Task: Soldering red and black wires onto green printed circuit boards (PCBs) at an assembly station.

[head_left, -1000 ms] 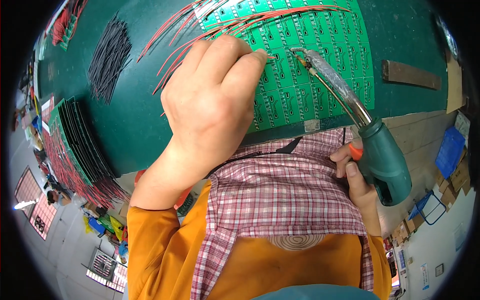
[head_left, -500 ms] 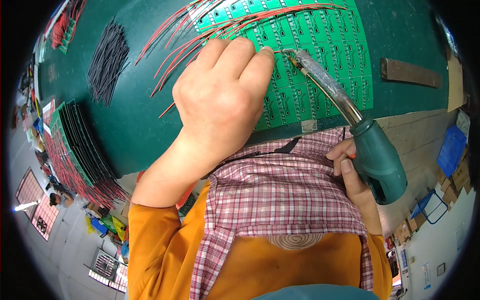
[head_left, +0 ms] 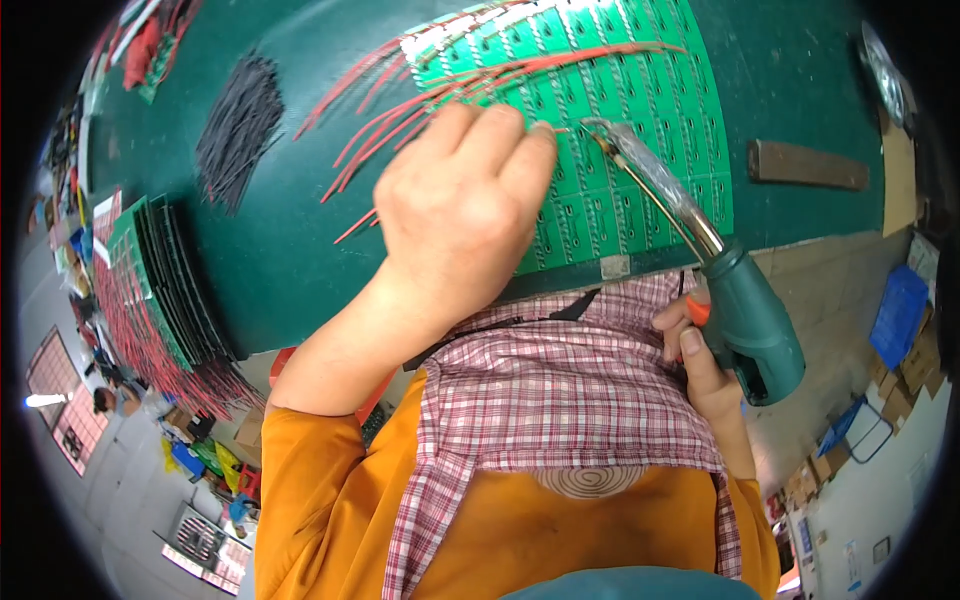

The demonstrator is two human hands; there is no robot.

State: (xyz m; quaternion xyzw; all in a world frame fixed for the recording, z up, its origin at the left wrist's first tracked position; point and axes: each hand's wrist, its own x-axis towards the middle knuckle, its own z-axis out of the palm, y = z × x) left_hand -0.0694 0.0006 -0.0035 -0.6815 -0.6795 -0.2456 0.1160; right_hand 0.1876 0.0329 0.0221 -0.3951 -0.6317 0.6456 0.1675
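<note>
My left hand (head_left: 460, 205) is closed in a pinch over the sheet of green circuit boards (head_left: 650, 215). From its fingertips a red wire (head_left: 561, 130) sticks out toward the soldering gun's tip. My right hand (head_left: 712, 372) grips the green handle of the soldering gun (head_left: 755, 320) below the table edge, with the index finger by an orange trigger (head_left: 698, 310). The gun's wrapped metal barrel reaches up and left over the boards, its tip just right of the pinched wire. More red wires (head_left: 520, 68) lie across the sheet. Whether the tip touches a board, I cannot tell.
A bundle of black wires (head_left: 240, 130) lies on the green table (head_left: 290, 250) at the left. Nearer stands a stack of boards (head_left: 170, 280) with red wires hanging off. A flat dark bar (head_left: 808, 165) lies at the right.
The whole view has shifted slightly, with the table lower in the picture. Both hands keep about the same places relative to the sheet; the pinch and the grip on the gun are unchanged.
</note>
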